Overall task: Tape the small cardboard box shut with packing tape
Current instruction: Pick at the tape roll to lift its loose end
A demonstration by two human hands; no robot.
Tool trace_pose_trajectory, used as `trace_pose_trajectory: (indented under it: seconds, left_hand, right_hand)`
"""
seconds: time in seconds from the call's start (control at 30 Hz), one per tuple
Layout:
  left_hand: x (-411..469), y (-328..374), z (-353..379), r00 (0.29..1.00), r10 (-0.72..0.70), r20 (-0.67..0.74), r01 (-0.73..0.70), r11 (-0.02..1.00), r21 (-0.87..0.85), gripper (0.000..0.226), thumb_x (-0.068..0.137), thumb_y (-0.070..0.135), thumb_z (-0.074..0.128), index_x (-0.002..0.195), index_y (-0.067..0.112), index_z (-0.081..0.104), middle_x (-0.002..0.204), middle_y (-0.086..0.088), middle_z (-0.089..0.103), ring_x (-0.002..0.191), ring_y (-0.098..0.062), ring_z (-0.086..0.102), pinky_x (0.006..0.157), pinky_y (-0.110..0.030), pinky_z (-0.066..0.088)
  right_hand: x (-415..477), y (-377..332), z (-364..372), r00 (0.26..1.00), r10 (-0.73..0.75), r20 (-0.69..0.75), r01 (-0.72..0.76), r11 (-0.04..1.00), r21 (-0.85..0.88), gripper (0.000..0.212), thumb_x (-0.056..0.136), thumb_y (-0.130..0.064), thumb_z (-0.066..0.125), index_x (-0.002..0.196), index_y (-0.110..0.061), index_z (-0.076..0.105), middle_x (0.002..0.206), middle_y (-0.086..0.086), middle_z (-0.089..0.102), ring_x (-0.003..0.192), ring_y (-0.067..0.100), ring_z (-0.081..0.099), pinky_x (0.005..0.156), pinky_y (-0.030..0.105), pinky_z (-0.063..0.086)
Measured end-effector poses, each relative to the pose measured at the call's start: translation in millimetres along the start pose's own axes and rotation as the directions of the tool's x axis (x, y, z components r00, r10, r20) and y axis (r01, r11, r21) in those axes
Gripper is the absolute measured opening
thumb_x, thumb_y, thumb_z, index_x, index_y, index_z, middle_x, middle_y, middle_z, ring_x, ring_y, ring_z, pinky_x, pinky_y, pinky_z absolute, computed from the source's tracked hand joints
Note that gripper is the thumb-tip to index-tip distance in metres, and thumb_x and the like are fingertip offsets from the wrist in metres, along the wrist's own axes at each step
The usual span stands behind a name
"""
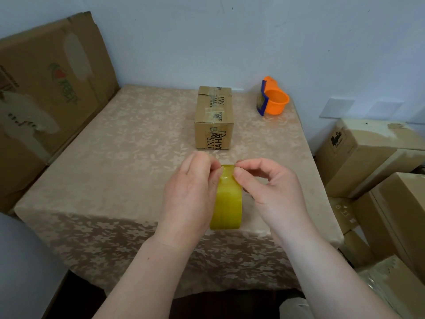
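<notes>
The left hand grips a glossy yellowish packing tape roll; the right hand pinches its top edge; the small cardboard box, closed, sits beyond on the floral-clothed bench.

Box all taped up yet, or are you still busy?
Not yet. The box sits closed on the table, with some tape strips already on top. Right now the left hand holds the yellow tape roll while the right hand picks at its top, probably finding the end. Pulling tape out and sticking it on is left.
</notes>
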State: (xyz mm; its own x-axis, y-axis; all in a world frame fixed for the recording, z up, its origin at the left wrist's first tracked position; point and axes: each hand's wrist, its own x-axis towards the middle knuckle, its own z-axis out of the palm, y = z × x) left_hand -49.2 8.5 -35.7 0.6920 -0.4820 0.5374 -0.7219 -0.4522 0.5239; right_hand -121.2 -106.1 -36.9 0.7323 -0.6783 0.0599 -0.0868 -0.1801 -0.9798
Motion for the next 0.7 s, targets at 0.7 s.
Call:
trace_pose_trajectory:
  seconds: [0.7]
  left_hand:
    - [3.0, -7.0, -6.3, 0.995, -0.072, 0.063, 0.087, 0.959, -0.271, 0.007, 0.083, 0.012, 0.063, 0.078, 0.018, 0.064, 0.091, 0.019, 0.055, 0.089, -0.001, 0.057, 0.077, -0.028, 0.053]
  right_hand:
    - [-8.9, 10.0, 12.5, 0.805, -0.592, 0.038, 0.494, 0.632, -0.597, 0.019, 0.09, -0.028, 0.046, 0.087, -0.013, 0.057, 0.084, 0.0, 0.069, 0.082, 0.012, 0.055, 0.063, 0.027, 0.045]
